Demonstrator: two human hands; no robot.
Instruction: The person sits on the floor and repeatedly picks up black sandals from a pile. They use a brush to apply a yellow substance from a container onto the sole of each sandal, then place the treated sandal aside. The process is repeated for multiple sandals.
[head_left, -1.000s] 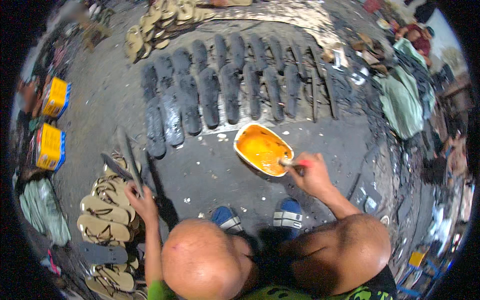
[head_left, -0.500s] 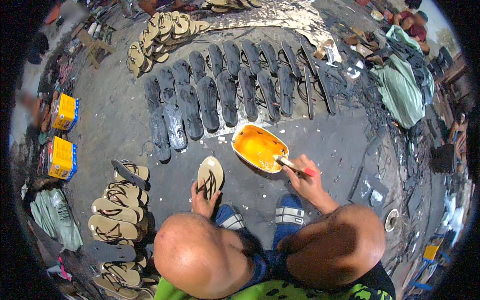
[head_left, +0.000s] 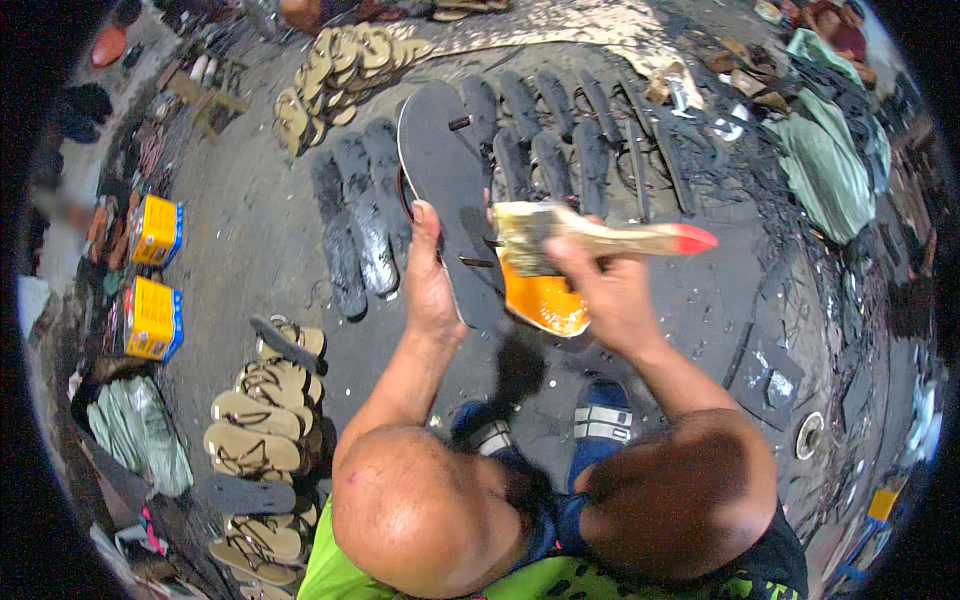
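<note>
My left hand point(head_left: 436, 285) grips a flip-flop point(head_left: 445, 165) by its edge, raised with the dark sole side turned up; short strap ends show in that sole. Fingers of my right hand point(head_left: 605, 290) are closed round a paintbrush point(head_left: 625, 237) with a wooden, red-tipped handle. The brush's pale bristles are close to the sole's right edge; whether they touch it I cannot tell. Beneath the brush, a tub of orange-yellow liquid point(head_left: 548, 308) stands on the ground, partly hidden by the flip-flop and my right hand.
Rows of dark soles point(head_left: 375, 240) lie ahead, partly behind the raised flip-flop. Beige flip-flops point(head_left: 255, 415) are lined up at the left, with another pile point(head_left: 335, 70) far off. Two yellow boxes point(head_left: 150, 318) stand left. A greenish sack point(head_left: 825, 165) and scraps lie right; a person sits beyond.
My left hand has lifted the flip-flop off the ground and turned it sole up. My right hand has raised the brush from the tub to beside the sole.
</note>
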